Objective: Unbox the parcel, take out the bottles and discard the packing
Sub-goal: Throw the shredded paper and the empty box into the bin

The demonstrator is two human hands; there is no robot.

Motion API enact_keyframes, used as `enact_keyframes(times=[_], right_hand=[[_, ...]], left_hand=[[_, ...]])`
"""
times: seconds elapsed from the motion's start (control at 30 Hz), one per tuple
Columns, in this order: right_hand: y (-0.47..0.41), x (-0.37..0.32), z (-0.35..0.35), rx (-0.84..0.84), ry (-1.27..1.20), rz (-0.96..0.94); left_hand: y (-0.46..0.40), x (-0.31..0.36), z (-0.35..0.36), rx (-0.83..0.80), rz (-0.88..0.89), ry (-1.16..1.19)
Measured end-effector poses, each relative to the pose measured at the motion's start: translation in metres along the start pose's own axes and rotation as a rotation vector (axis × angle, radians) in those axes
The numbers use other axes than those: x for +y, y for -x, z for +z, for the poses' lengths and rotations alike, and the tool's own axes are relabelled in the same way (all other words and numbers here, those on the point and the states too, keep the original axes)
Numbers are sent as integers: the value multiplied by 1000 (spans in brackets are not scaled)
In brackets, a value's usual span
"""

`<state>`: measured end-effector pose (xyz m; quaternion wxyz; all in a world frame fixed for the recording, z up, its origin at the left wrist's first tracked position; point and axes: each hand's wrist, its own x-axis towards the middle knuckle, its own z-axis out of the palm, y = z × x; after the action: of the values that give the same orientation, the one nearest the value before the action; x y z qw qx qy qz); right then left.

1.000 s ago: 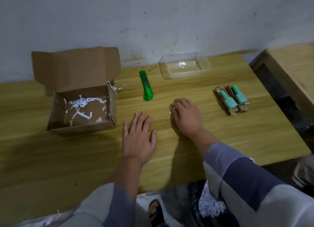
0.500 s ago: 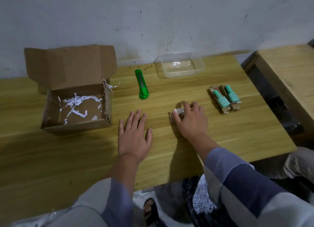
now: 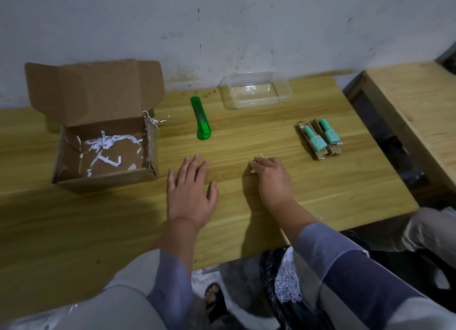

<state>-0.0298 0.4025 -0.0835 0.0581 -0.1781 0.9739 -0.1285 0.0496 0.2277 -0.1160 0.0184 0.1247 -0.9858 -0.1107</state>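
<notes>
Already the two bottles [image 3: 320, 138] lie apart on the table [image 3: 271, 142], clear of the open box [image 3: 103, 154]. Left hand [image 3: 191, 191] rests flat, fingers spread; right hand [image 3: 272, 179] pinches stray paper shreds [image 3: 255, 163], probably for discarding.

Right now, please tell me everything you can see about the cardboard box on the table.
The cardboard box is plain brown and stands open on the left part of the wooden table, near the wall. Its lid flap stands up at the back, with creased side flaps. Inside lie a few white paper shreds on the bare brown bottom; some shreds hang over the torn right corner. No bottle is visible in it. Neither hand touches it; the left hand lies flat on the table to its right.
</notes>
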Motion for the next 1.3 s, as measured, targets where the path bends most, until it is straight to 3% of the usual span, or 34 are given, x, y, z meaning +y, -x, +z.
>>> enact_keyframes(times=[0.23, 0.33, 0.47, 0.57, 0.83, 0.93, 1.1, 1.3], right_hand=[[1, 18, 8, 182, -90, -108], [-5, 16, -1, 138, -113, -89], [-19, 21, -22, 80, -499, 434], [-24, 41, -42, 80, -622, 628], [22, 92, -69, 4, -487, 722], [50, 118, -75, -9, -437, 781], [106, 163, -79, 113, -428, 859], [171, 214, -66, 20, -420, 889]], left_hand=[[-1, 0, 1, -2, 0, -3], [0, -1, 1, -4, 3, -8], [-1, -2, 1, 0, 7, -11], [-1, -3, 2, -4, 16, -14], [-4, 21, -3, -100, -42, -60], [-3, 66, -5, -137, 64, -29], [6, 155, 9, -237, 229, 30], [27, 214, 36, -315, 205, -11]])
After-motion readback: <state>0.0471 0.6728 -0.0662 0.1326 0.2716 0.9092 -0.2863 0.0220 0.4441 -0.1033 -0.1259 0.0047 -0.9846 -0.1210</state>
